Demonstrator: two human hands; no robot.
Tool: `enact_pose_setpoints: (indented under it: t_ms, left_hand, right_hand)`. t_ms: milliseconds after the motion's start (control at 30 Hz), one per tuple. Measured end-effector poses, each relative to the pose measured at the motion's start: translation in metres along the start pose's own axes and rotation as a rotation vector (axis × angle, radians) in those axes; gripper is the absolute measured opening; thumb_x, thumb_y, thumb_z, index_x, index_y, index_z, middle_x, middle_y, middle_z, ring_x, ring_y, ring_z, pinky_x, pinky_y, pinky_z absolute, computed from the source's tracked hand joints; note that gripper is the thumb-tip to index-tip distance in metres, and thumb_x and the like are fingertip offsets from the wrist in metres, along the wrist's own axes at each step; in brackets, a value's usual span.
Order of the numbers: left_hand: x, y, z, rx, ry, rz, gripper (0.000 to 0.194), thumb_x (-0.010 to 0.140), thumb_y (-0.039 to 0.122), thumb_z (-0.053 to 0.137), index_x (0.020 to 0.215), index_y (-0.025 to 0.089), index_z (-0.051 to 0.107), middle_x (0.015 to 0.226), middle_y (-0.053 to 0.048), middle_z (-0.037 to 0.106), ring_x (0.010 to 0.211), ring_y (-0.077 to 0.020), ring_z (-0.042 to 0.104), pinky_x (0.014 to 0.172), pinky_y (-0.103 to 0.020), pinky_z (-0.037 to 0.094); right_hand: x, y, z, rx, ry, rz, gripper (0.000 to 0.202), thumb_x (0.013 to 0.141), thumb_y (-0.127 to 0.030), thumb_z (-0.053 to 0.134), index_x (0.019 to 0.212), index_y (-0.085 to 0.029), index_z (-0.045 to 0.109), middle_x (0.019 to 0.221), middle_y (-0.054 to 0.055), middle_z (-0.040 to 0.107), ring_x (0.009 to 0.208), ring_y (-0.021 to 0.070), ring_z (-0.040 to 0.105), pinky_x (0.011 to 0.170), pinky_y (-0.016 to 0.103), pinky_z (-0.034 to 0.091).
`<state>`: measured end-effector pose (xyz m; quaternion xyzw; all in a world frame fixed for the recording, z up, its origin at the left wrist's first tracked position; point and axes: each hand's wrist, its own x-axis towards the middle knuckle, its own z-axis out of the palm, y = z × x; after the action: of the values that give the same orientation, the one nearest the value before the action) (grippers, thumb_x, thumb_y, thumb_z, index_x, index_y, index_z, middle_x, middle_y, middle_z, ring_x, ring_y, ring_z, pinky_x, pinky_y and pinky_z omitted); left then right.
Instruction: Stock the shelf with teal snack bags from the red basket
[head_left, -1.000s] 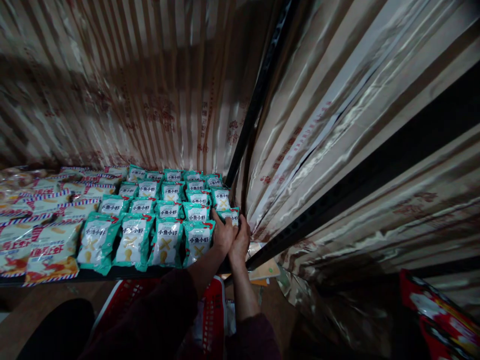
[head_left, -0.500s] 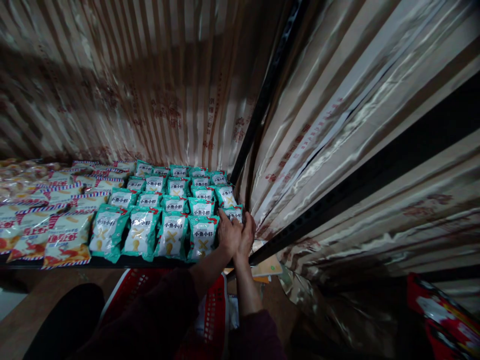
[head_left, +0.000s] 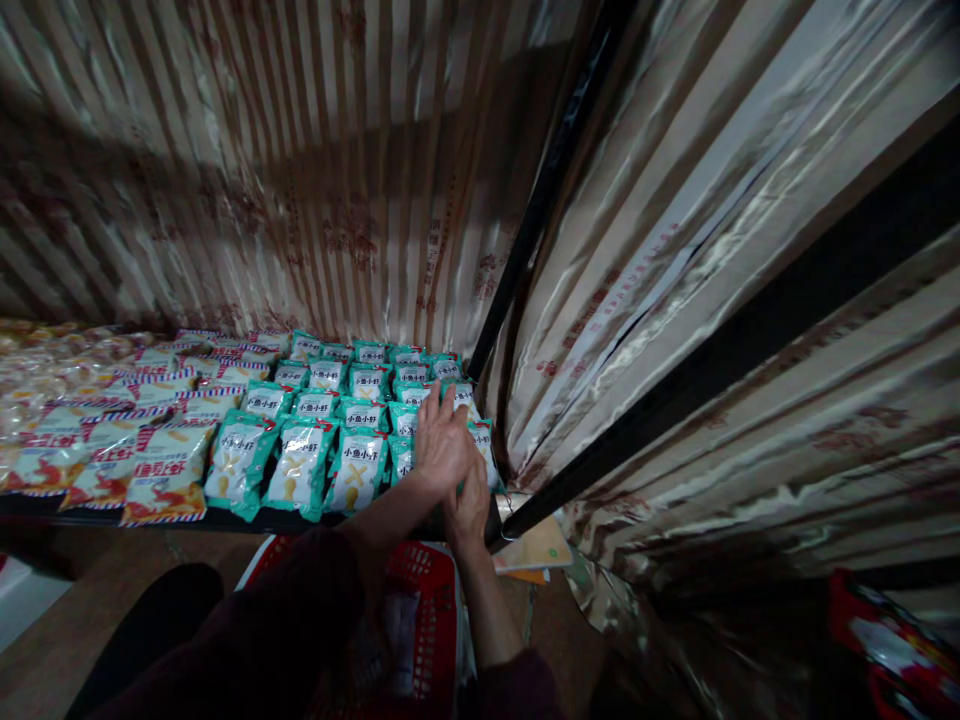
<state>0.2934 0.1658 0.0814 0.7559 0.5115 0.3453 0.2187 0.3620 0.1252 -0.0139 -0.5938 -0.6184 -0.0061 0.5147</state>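
Rows of teal and white snack bags [head_left: 358, 470] stand on a dark shelf, beside orange and white snack bags [head_left: 169, 465] to their left. My left hand [head_left: 442, 440] lies over the right end of the teal rows, fingers stretched forward and slightly apart, partly covering a front bag. My right hand [head_left: 469, 505] is just below and right of it, the two touching or overlapping. Its fingers are largely hidden behind the left hand. The rightmost front teal bag [head_left: 484, 445] stands right beside the hands.
A red basket [head_left: 427, 600] with packages inside sits below the shelf. Black metal posts [head_left: 517, 270] rise at the corner, with striped printed sheeting [head_left: 390, 200] behind. Clear-wrapped goods [head_left: 52, 360] lie far left; a red package [head_left: 892, 640] is at lower right.
My left hand has moved forward and left over the teal bags. My right hand has shifted slightly down and left, off the rightmost front bag. The view has shifted slightly.
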Motion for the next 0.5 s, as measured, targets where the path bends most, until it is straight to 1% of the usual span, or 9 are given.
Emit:
enact_pose_setpoints:
  t_ms: [67,133,200,267,333,400,500]
  left_hand:
    - [0.020,-0.014,-0.010,0.224,0.009,0.029,0.043,0.083,0.021,0.044,0.122,0.014,0.060,0.151,-0.011,0.035,0.145,-0.0305,0.008,0.117,-0.048,0.008]
    - [0.036,-0.030,-0.015,0.364,-0.021,-0.019,0.047,0.084,0.024,0.042,0.127,0.012,0.056,0.152,-0.012,0.032,0.146,-0.0310,0.006,0.117,-0.049,0.006]
    - [0.050,-0.046,-0.017,0.436,-0.070,-0.077,0.053,0.086,0.027,0.041,0.135,0.012,0.049,0.154,-0.013,0.028,0.146,-0.0314,0.006,0.116,-0.050,0.006]
    - [0.063,-0.058,-0.018,0.465,-0.114,-0.121,0.057,0.087,0.032,0.039,0.140,0.013,0.043,0.155,-0.013,0.024,0.146,-0.0320,0.006,0.116,-0.051,0.006]
    - [0.076,-0.065,-0.019,0.466,-0.142,-0.154,0.058,0.088,0.039,0.037,0.141,0.017,0.042,0.156,-0.011,0.024,0.145,-0.0323,0.007,0.115,-0.051,0.007]
    - [0.089,-0.069,-0.020,0.454,-0.171,-0.175,0.058,0.089,0.044,0.035,0.141,0.019,0.042,0.155,-0.011,0.025,0.145,-0.0326,0.009,0.115,-0.051,0.009]
    - [0.104,-0.072,-0.019,0.442,-0.217,-0.167,0.061,0.089,0.047,0.035,0.142,0.017,0.041,0.155,-0.013,0.025,0.145,-0.0340,0.011,0.114,-0.051,0.010]
  right_hand:
    - [-0.003,-0.007,0.001,-0.021,-0.027,-0.025,0.049,0.092,-0.037,0.037,0.135,-0.014,0.044,0.134,0.018,0.051,0.129,0.0265,0.044,0.103,0.050,0.040]
    - [-0.005,-0.011,0.004,-0.072,-0.069,-0.027,0.054,0.091,-0.042,0.042,0.137,-0.013,0.042,0.140,0.020,0.044,0.132,0.0294,0.039,0.104,0.053,0.039]
    - [-0.006,-0.015,0.008,-0.126,-0.101,-0.014,0.063,0.088,-0.049,0.047,0.139,-0.013,0.039,0.144,0.022,0.039,0.134,0.0328,0.036,0.103,0.056,0.038]
    - [-0.006,-0.017,0.013,-0.163,-0.120,0.006,0.069,0.086,-0.053,0.050,0.141,-0.014,0.036,0.146,0.022,0.035,0.135,0.0350,0.035,0.102,0.057,0.039]
    - [-0.006,-0.018,0.018,-0.189,-0.130,0.020,0.071,0.085,-0.054,0.052,0.142,-0.016,0.035,0.147,0.022,0.033,0.135,0.0362,0.034,0.101,0.057,0.041]
    - [-0.005,-0.019,0.021,-0.207,-0.142,0.023,0.070,0.084,-0.054,0.053,0.142,-0.017,0.036,0.148,0.021,0.031,0.135,0.0366,0.035,0.099,0.056,0.042]
    - [-0.003,-0.020,0.025,-0.219,-0.158,0.023,0.067,0.085,-0.050,0.053,0.141,-0.018,0.037,0.149,0.021,0.030,0.135,0.0359,0.034,0.098,0.054,0.044]
